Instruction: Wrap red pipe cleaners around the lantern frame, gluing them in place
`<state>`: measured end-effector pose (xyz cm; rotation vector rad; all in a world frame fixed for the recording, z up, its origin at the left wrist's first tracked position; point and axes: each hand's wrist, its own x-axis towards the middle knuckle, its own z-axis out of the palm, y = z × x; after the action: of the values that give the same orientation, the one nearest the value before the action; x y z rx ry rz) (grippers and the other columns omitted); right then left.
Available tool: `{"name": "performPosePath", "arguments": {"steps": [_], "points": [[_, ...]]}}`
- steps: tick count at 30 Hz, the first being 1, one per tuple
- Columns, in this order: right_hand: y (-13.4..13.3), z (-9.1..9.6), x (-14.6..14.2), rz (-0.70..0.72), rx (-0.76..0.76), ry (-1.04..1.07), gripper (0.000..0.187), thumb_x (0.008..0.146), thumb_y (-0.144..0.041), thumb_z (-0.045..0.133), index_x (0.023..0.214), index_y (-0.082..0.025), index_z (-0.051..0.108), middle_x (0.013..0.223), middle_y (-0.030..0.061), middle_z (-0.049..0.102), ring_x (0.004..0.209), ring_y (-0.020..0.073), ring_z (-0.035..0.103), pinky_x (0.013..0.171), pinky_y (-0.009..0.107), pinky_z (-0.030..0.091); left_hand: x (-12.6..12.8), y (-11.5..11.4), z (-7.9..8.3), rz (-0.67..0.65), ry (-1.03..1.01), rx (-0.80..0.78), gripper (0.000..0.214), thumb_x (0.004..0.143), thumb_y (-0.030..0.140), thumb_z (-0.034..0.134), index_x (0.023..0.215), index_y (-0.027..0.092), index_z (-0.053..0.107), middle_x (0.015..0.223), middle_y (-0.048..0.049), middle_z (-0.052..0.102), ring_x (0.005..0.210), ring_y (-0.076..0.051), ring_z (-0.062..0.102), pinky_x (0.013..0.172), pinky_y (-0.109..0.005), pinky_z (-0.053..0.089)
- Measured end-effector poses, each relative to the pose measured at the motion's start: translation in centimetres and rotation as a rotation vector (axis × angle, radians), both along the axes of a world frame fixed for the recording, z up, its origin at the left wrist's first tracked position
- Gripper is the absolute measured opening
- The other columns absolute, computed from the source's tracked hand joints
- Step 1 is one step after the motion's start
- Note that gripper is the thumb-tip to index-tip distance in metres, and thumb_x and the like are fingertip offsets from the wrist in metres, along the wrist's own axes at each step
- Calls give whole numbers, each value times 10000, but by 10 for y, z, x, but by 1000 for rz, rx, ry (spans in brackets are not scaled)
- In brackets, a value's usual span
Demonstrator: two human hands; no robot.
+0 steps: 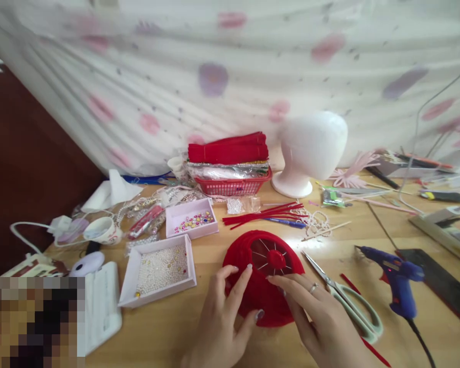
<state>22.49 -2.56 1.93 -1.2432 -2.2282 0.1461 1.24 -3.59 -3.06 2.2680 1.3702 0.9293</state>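
Observation:
A round red fuzzy cap-shaped piece [249, 299], with thin pale spokes around a red centre knob [276, 259], sits on the wooden table in front of me. My left hand [228, 301] grips its near left side, index and middle fingers on the top and thumb lower on the front. On the right side, my right hand [314, 306] has its fingertips at the rim of the spoked opening; its thumb is mostly hidden. Scissors with pale green handles [358, 312] lie beside my right hand, blades partly apart. A red fuzzy stem [375, 352] runs under them.
A blue glue gun [400, 281] stands at right near a dark mat [440, 286]. Left are boxes of pearls [193, 276] and gems [214, 225]. Behind are red stems [266, 214], a red basket [233, 186] and a white foam head [314, 148].

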Motion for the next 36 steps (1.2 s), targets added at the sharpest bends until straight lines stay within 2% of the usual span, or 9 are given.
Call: {"name": "performPosePath", "arguments": {"steps": [8,17,19,24,26,28,33,36], "points": [[-1,-7,-1,-23,50,80,322,951,-108,438,1148,-246,652,1005,53,748,862,174,736,699,259,596,10,-2,-2,94,-78,36,579,984,207,490,1514,361,314,1398,-125,447,1318,-270,514,1060,-505,514],[-2,-14,-4,-55,69,94,303,969,-148,429,1146,-241,657,1063,60,754,906,199,741,725,305,607,23,-11,-4,192,-132,104,503,984,222,491,1463,292,354,1424,-141,463,1365,-265,483,1085,-488,492],[-2,-14,-5,-61,88,105,295,973,-160,430,1137,-244,660,1053,52,761,888,197,746,713,305,608,21,-12,-6,234,-155,136,553,997,256,475,1512,289,276,1513,-158,389,1441,-289,394,1112,-510,459],[0,-14,-3,-70,132,117,283,976,-198,428,1099,-249,678,982,41,774,811,197,750,652,302,599,-1,-10,-9,405,-240,223,658,1046,333,315,1591,292,-52,1683,-148,-42,1559,-348,-16,1209,-658,192],[1,-13,-3,-76,139,116,281,974,-212,426,1077,-255,685,955,35,776,782,204,744,627,309,591,-8,-9,-8,433,-260,238,653,1049,394,263,1590,296,-90,1690,-111,-115,1556,-341,-93,1222,-669,89],[1,-13,-4,-79,130,115,281,971,-221,430,1066,-261,691,957,36,777,797,214,741,646,321,591,-11,-9,-7,429,-269,242,652,1042,468,223,1591,305,-88,1695,-76,-122,1557,-322,-109,1231,-654,35],[-1,-11,-4,-82,99,108,293,962,-190,428,1075,-255,691,979,39,776,806,208,740,679,327,595,-7,-9,-5,406,-268,206,636,1049,461,193,1591,300,-98,1704,-77,-44,1566,-273,-42,1252,-586,106],[-3,-7,-4,-67,85,92,325,951,-147,416,1108,-249,683,997,42,771,822,199,743,665,308,597,-3,-8,-7,386,-244,194,626,1056,401,268,1597,314,-36,1702,-97,18,1567,-283,44,1237,-575,206]]}}
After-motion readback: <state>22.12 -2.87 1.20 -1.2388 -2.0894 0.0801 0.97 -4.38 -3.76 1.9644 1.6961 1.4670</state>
